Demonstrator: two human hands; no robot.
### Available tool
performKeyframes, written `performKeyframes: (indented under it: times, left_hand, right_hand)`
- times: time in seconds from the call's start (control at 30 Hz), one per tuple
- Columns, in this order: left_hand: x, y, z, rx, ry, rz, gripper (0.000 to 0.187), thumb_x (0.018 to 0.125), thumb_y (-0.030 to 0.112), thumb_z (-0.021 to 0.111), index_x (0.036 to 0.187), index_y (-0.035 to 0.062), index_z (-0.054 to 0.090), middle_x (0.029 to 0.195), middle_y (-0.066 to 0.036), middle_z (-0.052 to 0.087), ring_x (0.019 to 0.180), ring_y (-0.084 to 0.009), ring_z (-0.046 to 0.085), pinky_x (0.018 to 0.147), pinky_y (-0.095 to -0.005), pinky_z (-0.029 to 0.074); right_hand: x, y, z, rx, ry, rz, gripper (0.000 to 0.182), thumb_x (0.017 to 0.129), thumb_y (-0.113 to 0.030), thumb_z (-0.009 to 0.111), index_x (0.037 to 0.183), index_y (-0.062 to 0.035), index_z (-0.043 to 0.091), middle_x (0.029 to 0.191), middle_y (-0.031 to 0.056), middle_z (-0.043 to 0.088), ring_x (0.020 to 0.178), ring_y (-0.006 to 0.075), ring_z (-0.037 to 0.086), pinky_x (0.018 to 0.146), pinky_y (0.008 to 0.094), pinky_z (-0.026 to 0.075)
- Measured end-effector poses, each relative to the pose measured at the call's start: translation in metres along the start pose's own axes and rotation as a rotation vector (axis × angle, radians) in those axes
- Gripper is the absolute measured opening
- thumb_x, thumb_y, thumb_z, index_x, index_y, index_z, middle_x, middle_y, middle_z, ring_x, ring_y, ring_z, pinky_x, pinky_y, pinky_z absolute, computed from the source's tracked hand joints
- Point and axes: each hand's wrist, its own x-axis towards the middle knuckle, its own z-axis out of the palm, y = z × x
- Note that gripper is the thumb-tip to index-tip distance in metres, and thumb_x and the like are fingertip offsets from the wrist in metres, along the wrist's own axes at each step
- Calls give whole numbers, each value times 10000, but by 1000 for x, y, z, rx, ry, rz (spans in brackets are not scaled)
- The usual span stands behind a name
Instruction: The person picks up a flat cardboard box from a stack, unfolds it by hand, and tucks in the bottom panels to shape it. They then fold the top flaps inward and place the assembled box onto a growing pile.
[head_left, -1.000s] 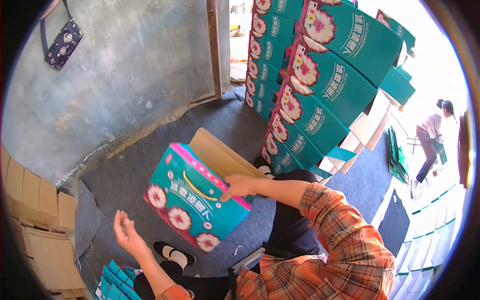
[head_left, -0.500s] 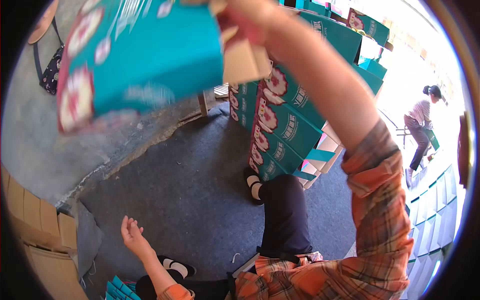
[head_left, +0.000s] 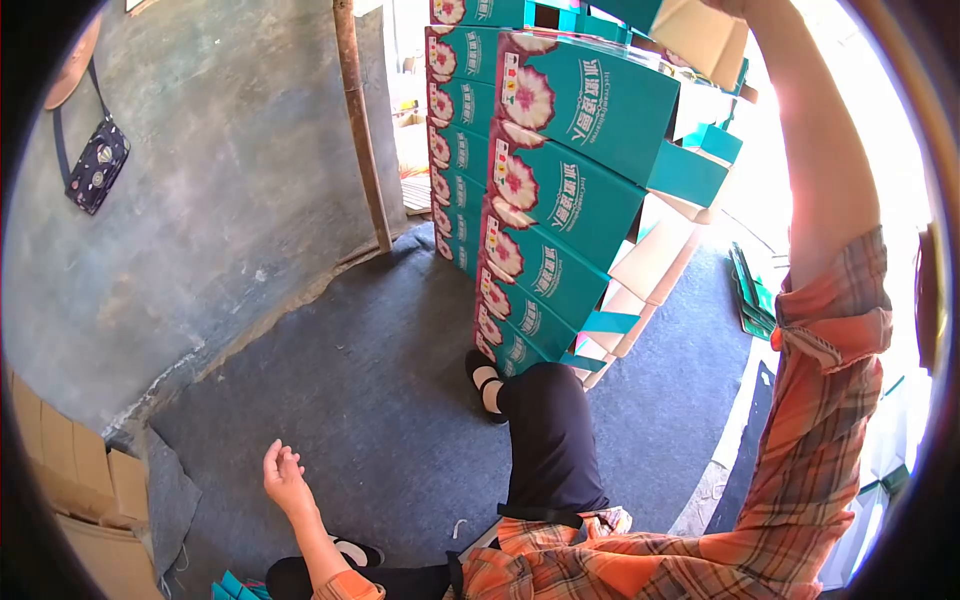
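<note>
At the top edge, my right hand (head_left: 728,6) is partly cut off, with its fingers at the tan inner flap (head_left: 700,38) of a teal box above the stack. Most of that box is out of view. Below it, teal boxes with pink flower prints (head_left: 610,95) stand stacked in columns, their open flaps facing right. My left hand (head_left: 286,478) hangs low over the dark floor, fingers apart and loosely bent, holding nothing.
A wooden pole (head_left: 362,130) stands by the grey wall (head_left: 230,180), where a small patterned bag (head_left: 97,165) hangs. Brown cartons (head_left: 60,440) are at the lower left. Flat green pieces (head_left: 750,295) lie right of the stack. My knee (head_left: 550,410) is close to its base.
My right hand has carried the teal box from the upper left to above the stack. The view has shifted, and the co-worker at the right is no longer seen. My left hand stays low.
</note>
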Motion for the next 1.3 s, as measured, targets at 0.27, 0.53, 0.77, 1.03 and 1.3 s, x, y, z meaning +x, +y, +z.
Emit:
performKeyframes:
  times: [0.27,0.53,0.77,1.03,1.3]
  left_hand:
    - [-1,1,17,55,-92,-28,260,906,112,572,1152,46,621,971,-31,618,808,-109,594,678,-244,468]
    - [-6,8,31,115,-128,-43,232,898,89,576,1114,28,635,930,-28,613,776,-96,585,660,-226,452]
    - [-8,6,33,157,-214,-3,225,894,55,567,1105,19,638,903,-33,618,780,-98,583,675,-235,461]
    - [-3,-5,31,259,-293,97,243,869,5,558,1100,-3,634,927,-71,634,790,-133,602,752,-262,487]
    - [-2,-18,35,380,-384,299,250,865,50,583,1103,-12,627,911,-63,635,800,-146,602,737,-278,484]
  right_hand:
    - [50,52,-57,-153,-28,53,308,689,-392,702,913,-205,603,912,5,586,687,195,572,552,290,510]
    - [88,58,-83,-216,-36,119,530,678,-529,720,1001,-153,534,907,57,564,669,236,605,546,300,534]
    - [85,65,-115,-496,162,-73,728,757,-621,662,1286,-187,415,1189,252,462,869,294,578,695,396,521]
    - [-14,70,-64,-476,185,-751,477,867,-309,597,1247,-38,498,1059,106,539,932,202,526,828,358,451]
    - [-157,157,-77,-1008,-244,-957,288,812,-41,601,1098,-55,633,1008,73,660,830,165,635,722,298,511]
